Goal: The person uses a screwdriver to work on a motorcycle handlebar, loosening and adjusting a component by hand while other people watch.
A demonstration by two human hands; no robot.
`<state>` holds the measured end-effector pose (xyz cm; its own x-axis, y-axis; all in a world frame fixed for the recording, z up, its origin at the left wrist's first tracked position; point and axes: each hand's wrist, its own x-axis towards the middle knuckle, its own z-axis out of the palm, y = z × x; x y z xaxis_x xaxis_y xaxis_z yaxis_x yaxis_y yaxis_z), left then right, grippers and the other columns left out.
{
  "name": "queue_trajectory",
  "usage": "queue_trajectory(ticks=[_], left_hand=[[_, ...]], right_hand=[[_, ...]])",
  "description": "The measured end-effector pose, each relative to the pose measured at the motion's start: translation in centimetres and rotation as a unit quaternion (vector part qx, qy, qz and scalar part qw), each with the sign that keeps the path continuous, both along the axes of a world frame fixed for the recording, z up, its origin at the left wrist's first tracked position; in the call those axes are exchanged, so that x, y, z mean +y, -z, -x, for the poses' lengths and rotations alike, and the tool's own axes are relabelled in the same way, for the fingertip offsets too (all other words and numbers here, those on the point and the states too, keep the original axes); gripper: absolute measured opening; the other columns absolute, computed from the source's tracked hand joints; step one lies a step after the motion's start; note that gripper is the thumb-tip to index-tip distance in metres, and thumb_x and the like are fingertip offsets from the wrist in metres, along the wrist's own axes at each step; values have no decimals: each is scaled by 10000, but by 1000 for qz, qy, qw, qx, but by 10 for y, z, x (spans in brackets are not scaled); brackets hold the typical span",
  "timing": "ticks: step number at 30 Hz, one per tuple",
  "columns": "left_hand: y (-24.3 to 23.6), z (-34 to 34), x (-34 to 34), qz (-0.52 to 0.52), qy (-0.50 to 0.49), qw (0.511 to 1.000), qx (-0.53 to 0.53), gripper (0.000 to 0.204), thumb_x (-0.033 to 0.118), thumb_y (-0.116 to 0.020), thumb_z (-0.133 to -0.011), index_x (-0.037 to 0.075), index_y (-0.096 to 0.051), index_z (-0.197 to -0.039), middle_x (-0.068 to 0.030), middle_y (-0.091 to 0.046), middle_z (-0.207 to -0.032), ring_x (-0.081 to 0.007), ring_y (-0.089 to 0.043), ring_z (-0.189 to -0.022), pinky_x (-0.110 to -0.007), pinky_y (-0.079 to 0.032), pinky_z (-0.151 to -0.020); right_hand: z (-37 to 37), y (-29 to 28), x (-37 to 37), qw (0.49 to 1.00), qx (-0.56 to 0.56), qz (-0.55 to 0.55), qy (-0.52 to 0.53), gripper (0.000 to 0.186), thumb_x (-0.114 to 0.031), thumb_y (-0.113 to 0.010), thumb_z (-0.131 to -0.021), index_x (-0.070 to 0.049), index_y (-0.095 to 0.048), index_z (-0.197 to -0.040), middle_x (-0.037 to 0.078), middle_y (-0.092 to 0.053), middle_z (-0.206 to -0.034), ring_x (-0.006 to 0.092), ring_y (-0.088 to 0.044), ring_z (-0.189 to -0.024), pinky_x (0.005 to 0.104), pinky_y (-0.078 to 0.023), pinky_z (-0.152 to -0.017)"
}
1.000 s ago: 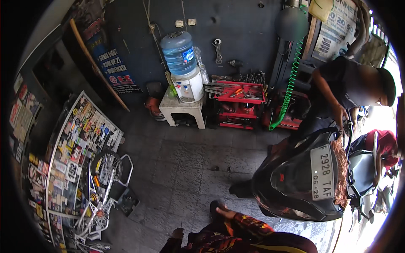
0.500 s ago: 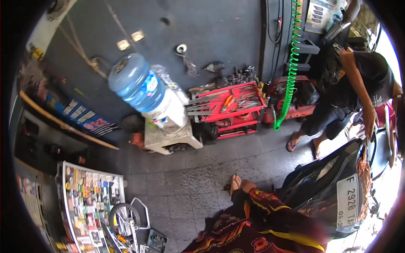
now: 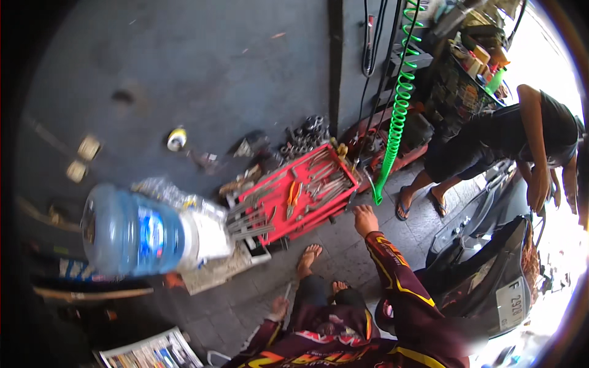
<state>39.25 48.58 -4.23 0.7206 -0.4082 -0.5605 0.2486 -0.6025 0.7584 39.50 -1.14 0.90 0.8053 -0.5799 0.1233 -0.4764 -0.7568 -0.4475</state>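
My left hand (image 3: pixel 280 307) is low in the view beside my leg, closed round a thin metal tool (image 3: pixel 286 291). My right hand (image 3: pixel 366 219) reaches forward, fingers loosely bent and nothing visible in them, near the corner of a red tool tray (image 3: pixel 265 207) and just below the hanging green coiled hose (image 3: pixel 392 141). The tray holds wrenches, long metal tools and orange-handled pliers (image 3: pixel 293 195); a pile of sockets (image 3: pixel 305 135) lies behind it.
A water dispenser with a blue bottle (image 3: pixel 113 230) stands left of the tray. A red compressor (image 3: pixel 412 129) sits behind the hose. Another person (image 3: pixel 497 135) stands at right by a black scooter (image 3: pixel 481 288). A sticker-covered display case (image 3: pixel 150 352) is at lower left.
My view has turned toward the tray and I have come nearer it. My right arm has stretched forward toward the tray and hose. The other person has bent further toward the scooter.
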Motion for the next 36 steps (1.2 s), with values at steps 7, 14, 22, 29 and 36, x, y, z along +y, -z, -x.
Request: queue_trajectory(ticks=[7, 14, 22, 29, 36], left_hand=[[-16, -71, 21, -190, 216, 958, -11, 345, 409, -563, -878, 85, -627, -977, -154, -636, -784, -319, -618, -733, -408, -482, -660], [21, -165, -55, -192, 350, 917, 6, 313, 367, -550, -867, 97, -644, -994, -138, -650, -806, -291, -624, -749, -387, -487, -682], [12, -206, -187, -113, 476, 872, 0, 291, 320, -536, -855, 111, -663, -1013, -120, -667, -831, -260, -630, -767, -364, -494, -706], [-22, -144, -251, -109, 646, 755, -27, 288, 278, -523, -844, 123, -680, -1030, -105, -681, -853, -232, -636, -782, -343, -500, -728], [-20, 4, -206, -167, 801, 570, -71, 301, 236, -510, -833, 135, -696, -1047, -89, -696, -875, -205, -642, -798, -322, -506, -749]], right_hand=[[-148, 41, -34, 992, 70, 100, -29, 381, -127, -541, -798, -150, -578, -1176, 68, -508, -1292, 270, -373, -1298, 457, -375, -980], [-194, 82, -50, 971, 172, 150, -75, 349, -345, -550, -822, -177, -590, -1125, 69, -538, -1195, 269, -410, -1217, 536, -285, -1038], [-107, -9, 27, 989, -102, -103, 0, 394, -298, -594, -872, -109, -467, -1194, 154, -503, -1023, 366, -576, -878, 462, -497, -734], [131, -5, 241, 871, 53, -400, 281, 491, -534, -442, -927, -188, -552, -1258, 153, -614, -1170, 351, -587, -1064, 458, -467, -880], [402, 50, 571, 400, 61, -486, 775, 841, -565, -521, -833, 125, -369, -1290, 354, -508, -1241, 462, -527, -1155, 487, -420, -992]])
